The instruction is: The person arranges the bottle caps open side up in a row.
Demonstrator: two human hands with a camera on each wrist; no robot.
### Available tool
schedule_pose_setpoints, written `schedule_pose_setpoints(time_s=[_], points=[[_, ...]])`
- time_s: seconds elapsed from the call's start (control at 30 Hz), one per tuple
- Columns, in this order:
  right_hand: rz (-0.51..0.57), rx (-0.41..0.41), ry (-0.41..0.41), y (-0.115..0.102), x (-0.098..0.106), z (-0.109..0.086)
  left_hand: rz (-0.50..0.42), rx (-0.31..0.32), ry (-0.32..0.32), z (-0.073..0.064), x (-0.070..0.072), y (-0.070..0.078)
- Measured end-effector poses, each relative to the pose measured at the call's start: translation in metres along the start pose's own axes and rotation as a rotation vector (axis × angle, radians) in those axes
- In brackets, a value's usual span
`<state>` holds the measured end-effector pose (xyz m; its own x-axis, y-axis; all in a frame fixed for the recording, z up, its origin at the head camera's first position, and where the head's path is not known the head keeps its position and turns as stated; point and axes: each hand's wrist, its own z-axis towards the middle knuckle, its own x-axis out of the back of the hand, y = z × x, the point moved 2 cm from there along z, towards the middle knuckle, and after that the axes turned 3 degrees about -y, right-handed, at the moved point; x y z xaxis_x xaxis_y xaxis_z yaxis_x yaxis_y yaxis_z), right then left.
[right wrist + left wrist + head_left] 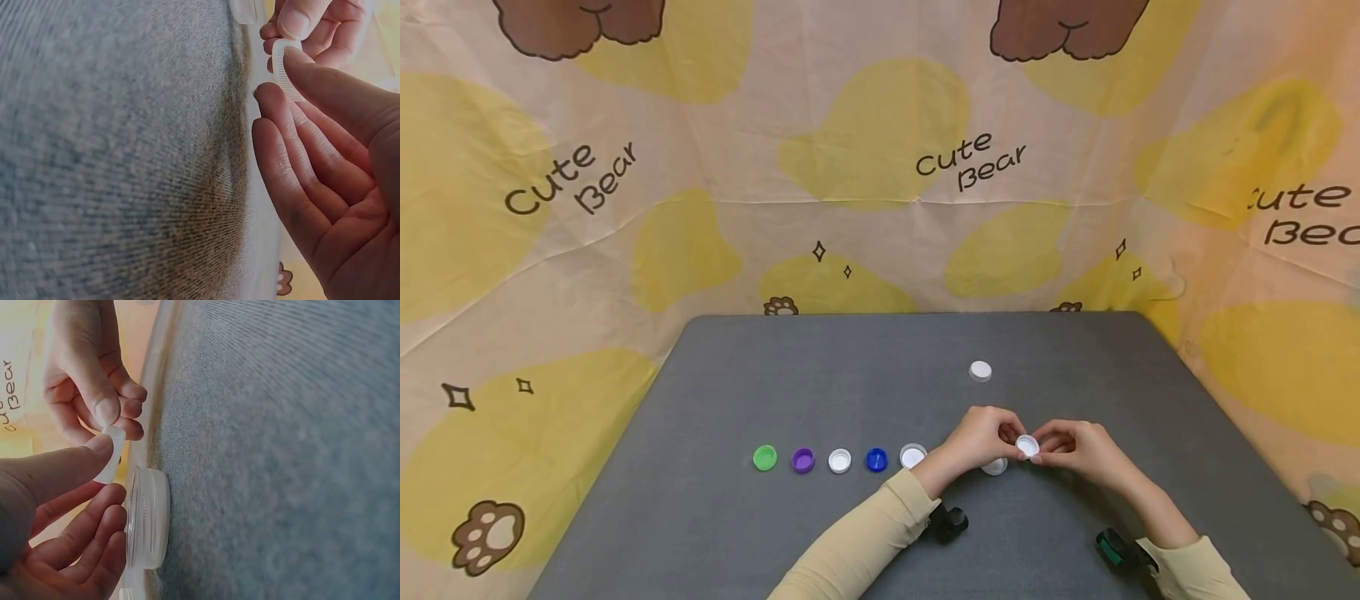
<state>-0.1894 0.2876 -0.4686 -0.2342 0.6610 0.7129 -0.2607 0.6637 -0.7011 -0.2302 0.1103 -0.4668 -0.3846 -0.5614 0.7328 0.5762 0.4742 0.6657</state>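
Observation:
A small white bottle cap [1027, 447] with a ribbed side is held just above the table between both hands, its hollow side showing in the head view. My left hand [983, 437] pinches its left edge, and in the left wrist view the thumb lies on the white bottle cap [111, 455]. From the other side my right hand [1084, 452] pinches it between thumb and fingers, the remaining fingers loosely bent. Under the left hand sits a round clear-sided lid [995, 467], partly hidden in the head view; the left wrist view shows this lid [150, 519] close to the fingertips.
Left of the hands, a row on the grey table [715, 533] has a green cap [765, 457], a purple cap [802, 461], a white cap [839, 461], a blue cap [876, 460] and a larger white lid [912, 455]. Another white lid [981, 371] lies farther back.

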Motion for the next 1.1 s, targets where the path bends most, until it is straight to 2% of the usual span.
schedule_pose_setpoints(time_s=[0.27,0.5,0.77,0.87,1.0,1.1], points=[[-0.030,0.013,-0.021,0.004,-0.001,-0.002,0.033,-0.007,-0.030,0.004,-0.006,-0.001],[-0.016,0.016,-0.034,0.007,-0.003,-0.002,0.051,0.032,-0.065,0.004,-0.009,-0.004],[-0.021,0.019,-0.068,0.008,-0.001,-0.002,0.091,0.005,-0.081,0.005,-0.009,-0.005],[-0.023,0.014,-0.093,-0.006,0.002,-0.005,0.085,0.005,-0.093,0.005,-0.010,-0.006],[-0.020,0.018,-0.111,-0.008,0.004,-0.006,0.078,0.005,-0.105,0.005,-0.012,-0.007],[-0.015,0.038,-0.112,0.006,0.003,-0.004,0.078,0.001,-0.109,0.006,-0.012,-0.007]])
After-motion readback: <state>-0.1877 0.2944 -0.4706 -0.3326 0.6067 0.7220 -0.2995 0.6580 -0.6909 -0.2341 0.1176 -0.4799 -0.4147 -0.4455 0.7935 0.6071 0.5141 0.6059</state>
